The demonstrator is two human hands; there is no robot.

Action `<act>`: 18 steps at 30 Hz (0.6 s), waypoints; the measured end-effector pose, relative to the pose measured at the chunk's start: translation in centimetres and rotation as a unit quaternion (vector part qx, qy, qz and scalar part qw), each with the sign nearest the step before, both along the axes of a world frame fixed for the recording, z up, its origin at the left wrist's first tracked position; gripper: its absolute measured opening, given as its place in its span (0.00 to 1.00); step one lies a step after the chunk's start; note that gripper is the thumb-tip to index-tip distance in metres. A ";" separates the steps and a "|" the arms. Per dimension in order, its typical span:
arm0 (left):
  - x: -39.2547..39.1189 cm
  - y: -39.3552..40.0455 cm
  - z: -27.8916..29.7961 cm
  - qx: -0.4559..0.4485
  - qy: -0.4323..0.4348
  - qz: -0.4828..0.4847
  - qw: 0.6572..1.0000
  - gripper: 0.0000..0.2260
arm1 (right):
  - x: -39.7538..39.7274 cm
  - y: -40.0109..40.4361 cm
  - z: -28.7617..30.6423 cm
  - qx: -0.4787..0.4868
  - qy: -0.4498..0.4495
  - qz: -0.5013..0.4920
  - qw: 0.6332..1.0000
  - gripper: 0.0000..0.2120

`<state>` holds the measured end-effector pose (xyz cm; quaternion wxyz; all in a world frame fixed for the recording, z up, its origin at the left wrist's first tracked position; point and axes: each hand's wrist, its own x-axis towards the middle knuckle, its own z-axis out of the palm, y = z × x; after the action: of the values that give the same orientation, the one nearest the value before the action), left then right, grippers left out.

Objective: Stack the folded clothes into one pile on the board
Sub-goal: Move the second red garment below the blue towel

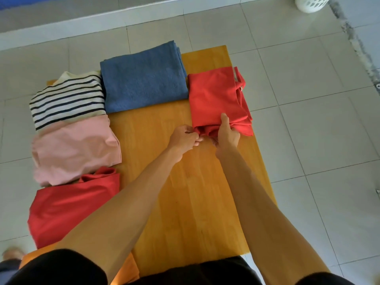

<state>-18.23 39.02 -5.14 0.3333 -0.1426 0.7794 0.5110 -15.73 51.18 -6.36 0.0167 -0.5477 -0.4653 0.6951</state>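
Both hands grip the near edge of the folded red cotton garment (213,99), which lies on the far right part of the long orange-yellow wooden board (185,192); the left hand (183,140) is closed narrowly, fingers pinching the near left corner of the cloth; the right hand (227,136) is clamped on the near edge just beside it, thumb pressed flat on top of the fabric and fingers tucked beneath; the edge between the two hands is bunched and slightly raised off the board; the far right side of the garment overhangs the board edge, and a small pale tag or ring shows there, too small to identify.

Left of the grip and farther away, a folded blue textured cloth (144,83) lies flat, its right edge touching the gripped garment; well to the left of the grip, three folded items run in a line toward the person: a cream knit top with dark stripes (67,99), a pale pink folded garment (76,149) overlapping its near edge, and a second red folded garment (67,206) partly under the pink one; the board surface directly nearer than the grip is bare wood.

The board rests over a grey tiled floor (308,120); a white perforated plastic basket (310,4) stands on the floor far beyond and right of the grip; dark shorts (61,268) show at the bottom of the view.
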 end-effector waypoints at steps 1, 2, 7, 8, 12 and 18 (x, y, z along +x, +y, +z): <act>0.1 -0.1 0.1 0.000 0.001 -0.006 1.000 0.04 | -0.3 0.1 0.4 -0.016 0.007 -0.002 1.000 0.23; 0.3 -0.1 0.2 0.003 0.004 -0.013 1.000 0.04 | -0.7 0.3 0.5 -0.038 0.018 -0.011 0.999 0.23; 0.7 -0.4 0.7 0.009 0.015 -0.031 0.999 0.07 | -1.8 1.2 0.0 -0.071 0.022 -0.092 0.993 0.26; 0.5 -0.8 0.7 0.008 0.017 -0.020 1.000 0.07 | -1.6 1.1 0.1 -0.065 0.026 -0.089 0.994 0.21; -0.4 -3.7 0.4 -0.012 0.029 0.032 0.999 0.07 | 1.4 1.0 -0.2 -0.097 0.052 -0.042 0.993 0.07; -1.6 -8.4 -0.3 -0.064 0.059 0.099 0.991 0.15 | 9.4 2.5 -0.8 -0.138 0.047 0.078 0.986 0.14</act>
<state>-19.79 30.59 -5.46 0.2246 -0.2102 0.8108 0.4979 -6.29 53.66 -7.12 -0.0919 -0.4736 -0.4050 0.7766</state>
